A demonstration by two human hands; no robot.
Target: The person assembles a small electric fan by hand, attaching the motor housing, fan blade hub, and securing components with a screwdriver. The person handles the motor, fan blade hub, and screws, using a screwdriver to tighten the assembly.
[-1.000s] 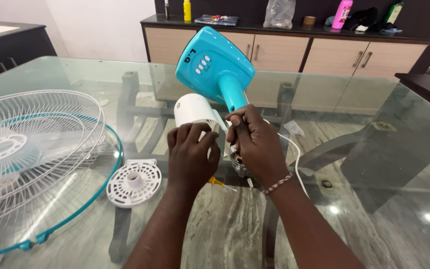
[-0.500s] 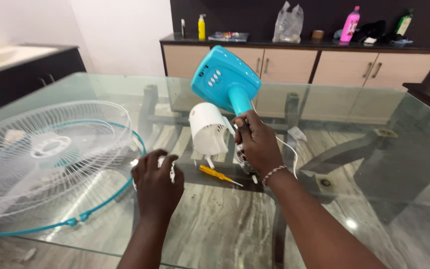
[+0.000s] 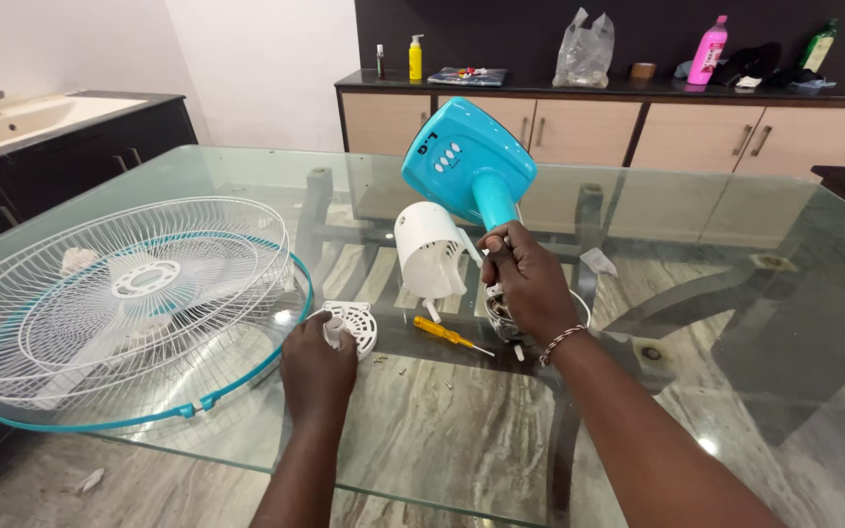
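Two hands busy on a glass table [image 3: 657, 235] with a taken-apart fan. Right hand [image 3: 530, 284] clenched around the fan neck just under the blue base [image 3: 466, 161], base tipped up and far, so the motor end [image 3: 499, 311] points down near the glass, probably to keep the loose body from rolling while the other hand works. White motor cover [image 3: 429, 251] hanging just left of that hand, open end toward the near side, touching the neck area; exact joint hidden. Left hand [image 3: 317, 362] grasping a white round slotted cap [image 3: 352, 326], fingers curled over its near edge, cap resting on or just off the glass, cannot tell which. Yellow screwdriver [image 3: 447, 335] lying flat between the two hands, within easy reach. Few small screws [image 3: 383, 360] scattered near the cap, kept close to the work. Fan guards [image 3: 119, 303] with blue rim stacked flat at left, set aside out of the way. White cord [image 3: 579, 301] trailing behind right wrist. Cabinet [image 3: 638, 127] with bottles at far side, sink [image 3: 22, 112] far left.
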